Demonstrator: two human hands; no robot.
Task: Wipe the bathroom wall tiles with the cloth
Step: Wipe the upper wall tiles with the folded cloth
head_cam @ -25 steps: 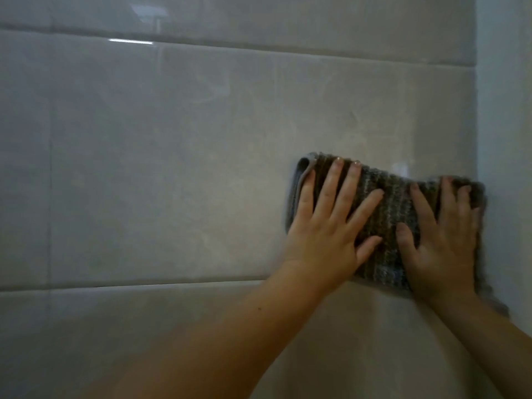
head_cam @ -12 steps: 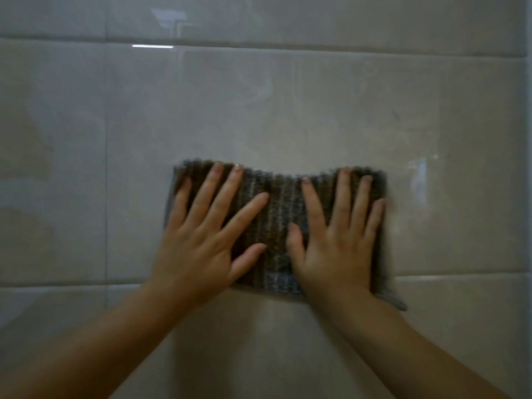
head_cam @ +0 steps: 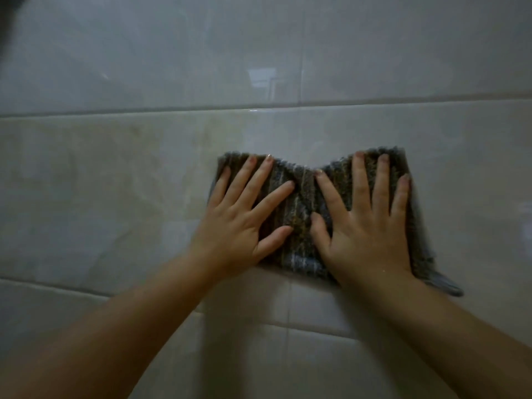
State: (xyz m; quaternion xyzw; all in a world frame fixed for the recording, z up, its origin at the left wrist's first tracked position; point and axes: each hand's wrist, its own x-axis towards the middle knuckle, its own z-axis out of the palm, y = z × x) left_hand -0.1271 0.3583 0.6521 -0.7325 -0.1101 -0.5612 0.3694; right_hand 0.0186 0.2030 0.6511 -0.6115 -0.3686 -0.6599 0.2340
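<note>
A dark grey striped cloth lies flat against the glossy pale wall tiles, just above a horizontal grout line. My left hand presses on its left half with fingers spread. On the right half my right hand presses the same way. The cloth's top edge dips in a V between the two hands. One corner of the cloth hangs down at the lower right, below my right wrist.
Horizontal grout lines cross the wall above and below the cloth. A vertical joint runs through the upper tile row. Light glints on the tiles above the cloth. A dark shape sits at the top left corner.
Both hands slid the cloth leftwards along the wall, away from the right-hand corner, which is now out of view. The cloth's top edge has bunched into a deeper dip.
</note>
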